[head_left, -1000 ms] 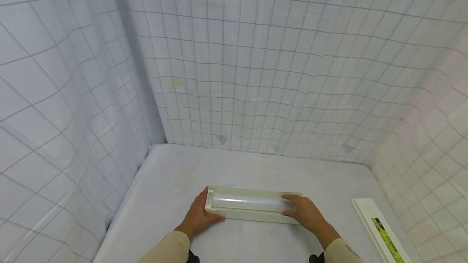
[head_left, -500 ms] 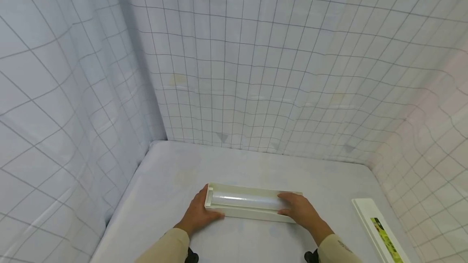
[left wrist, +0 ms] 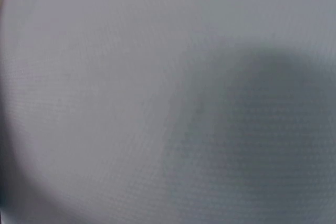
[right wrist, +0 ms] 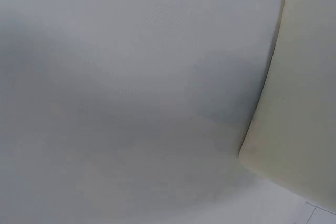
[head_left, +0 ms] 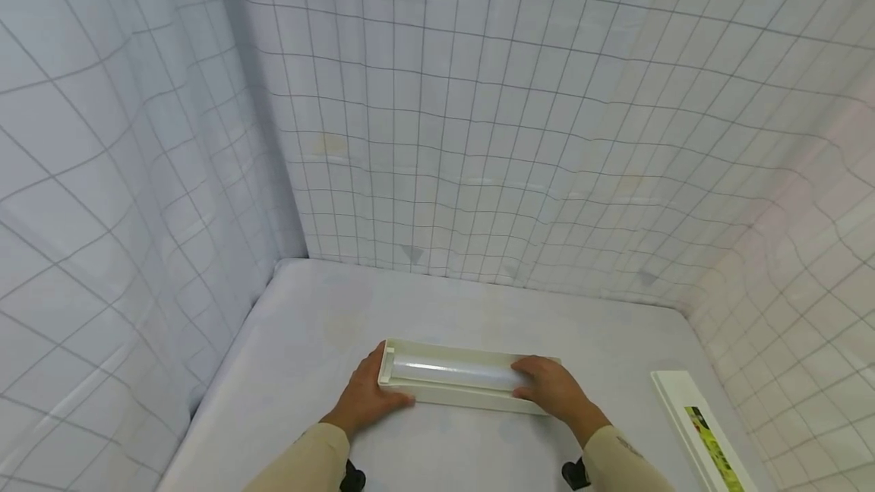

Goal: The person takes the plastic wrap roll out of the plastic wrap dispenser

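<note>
A long cream plastic-wrap dispenser box (head_left: 472, 398) lies uncovered on the white cloth in the head view. Inside it runs a shiny roll of plastic wrap (head_left: 451, 372). My left hand (head_left: 365, 397) grips the box's left end, thumb along the near side and fingers behind the end wall. Over the right part of the box, my right hand (head_left: 557, 388) holds the roll between fingers and thumb, covering its right end. In the right wrist view the box's cream wall (right wrist: 299, 103) fills the right side; the left wrist view has mostly cloth and shadow.
A long cream lid (head_left: 673, 386) with a yellow-green label (head_left: 712, 446) lies at the right on the cloth-covered table (head_left: 437, 294). White grid-patterned curtains (head_left: 465, 135) stand behind and on both sides.
My right hand has shifted slightly left along the roll. My left hand keeps its grip on the box's left end, and the lid stays in place.
</note>
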Motion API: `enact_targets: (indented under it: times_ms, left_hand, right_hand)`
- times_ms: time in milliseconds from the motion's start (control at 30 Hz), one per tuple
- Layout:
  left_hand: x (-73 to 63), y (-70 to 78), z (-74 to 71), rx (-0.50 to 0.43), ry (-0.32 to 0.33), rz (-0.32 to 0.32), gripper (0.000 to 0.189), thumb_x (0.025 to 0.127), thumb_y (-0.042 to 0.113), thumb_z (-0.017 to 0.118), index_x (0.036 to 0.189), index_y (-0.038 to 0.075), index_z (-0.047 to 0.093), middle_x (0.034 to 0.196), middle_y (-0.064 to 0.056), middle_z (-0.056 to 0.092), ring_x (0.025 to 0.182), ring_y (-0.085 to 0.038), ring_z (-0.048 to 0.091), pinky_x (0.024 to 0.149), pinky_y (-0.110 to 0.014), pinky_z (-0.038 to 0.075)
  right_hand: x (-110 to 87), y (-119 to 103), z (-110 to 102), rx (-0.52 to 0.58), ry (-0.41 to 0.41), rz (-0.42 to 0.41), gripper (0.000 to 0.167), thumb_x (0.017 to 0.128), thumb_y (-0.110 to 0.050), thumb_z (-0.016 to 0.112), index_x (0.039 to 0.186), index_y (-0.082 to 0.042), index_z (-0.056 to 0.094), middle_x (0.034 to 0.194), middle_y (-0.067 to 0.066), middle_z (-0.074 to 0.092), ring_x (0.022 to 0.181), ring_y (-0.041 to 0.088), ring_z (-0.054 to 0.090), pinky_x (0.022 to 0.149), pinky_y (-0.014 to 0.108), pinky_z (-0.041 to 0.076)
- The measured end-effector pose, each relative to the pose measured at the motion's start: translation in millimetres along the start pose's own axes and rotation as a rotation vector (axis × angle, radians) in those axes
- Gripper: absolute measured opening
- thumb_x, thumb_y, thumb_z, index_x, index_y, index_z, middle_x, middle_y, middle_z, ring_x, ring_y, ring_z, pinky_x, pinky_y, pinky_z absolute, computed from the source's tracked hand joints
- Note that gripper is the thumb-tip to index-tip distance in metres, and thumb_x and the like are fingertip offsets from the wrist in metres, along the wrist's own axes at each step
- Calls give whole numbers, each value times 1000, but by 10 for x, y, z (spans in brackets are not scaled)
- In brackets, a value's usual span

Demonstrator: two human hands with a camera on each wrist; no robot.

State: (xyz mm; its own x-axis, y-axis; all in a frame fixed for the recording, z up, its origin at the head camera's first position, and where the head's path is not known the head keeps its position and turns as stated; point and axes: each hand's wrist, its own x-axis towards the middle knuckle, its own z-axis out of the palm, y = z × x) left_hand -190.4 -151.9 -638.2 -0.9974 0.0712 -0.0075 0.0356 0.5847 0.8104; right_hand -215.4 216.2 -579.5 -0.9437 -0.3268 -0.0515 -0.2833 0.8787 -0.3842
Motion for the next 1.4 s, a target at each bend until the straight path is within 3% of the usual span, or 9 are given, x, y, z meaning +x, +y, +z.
enact_targets:
  times_ms: [167,500,667,1000,1400]
  left_hand:
    - [-20,25,-22,6,1,1,120,63,49,93,160,14,31,150,-10,53,139,-34,48,117,-58,37]
    - [-14,42,-29,-3,-7,-10,119,62,46,94,159,17,32,149,-10,53,140,-34,47,119,-57,35]
    - [-19,56,-27,-10,-1,7,116,62,44,95,158,17,35,146,-9,56,137,-33,49,117,-56,37]
    - [-5,52,-8,-2,-3,-17,119,62,45,94,159,16,32,149,-10,53,140,-34,48,118,-58,36]
    - [13,15,12,2,1,-26,121,62,47,94,160,15,30,151,-12,51,141,-36,46,118,-60,35]
  right_hand:
    - [49,19,-9,-12,-5,-45,45,81,-28,85,120,-11,73,129,6,72,123,30,66,107,48,50]
    - [63,42,4,34,-7,-33,41,81,-26,86,118,-14,72,128,3,72,122,29,66,106,49,51]
    - [73,57,6,-15,-11,-61,44,81,-28,85,120,-13,73,129,4,72,123,31,66,106,51,50]
    - [93,41,19,-59,-36,-2,49,81,-35,85,125,-19,72,134,1,70,125,29,65,108,51,49]
    - [115,21,-2,-79,-57,-19,54,81,-37,85,130,-21,70,137,-1,69,127,28,64,109,53,47]
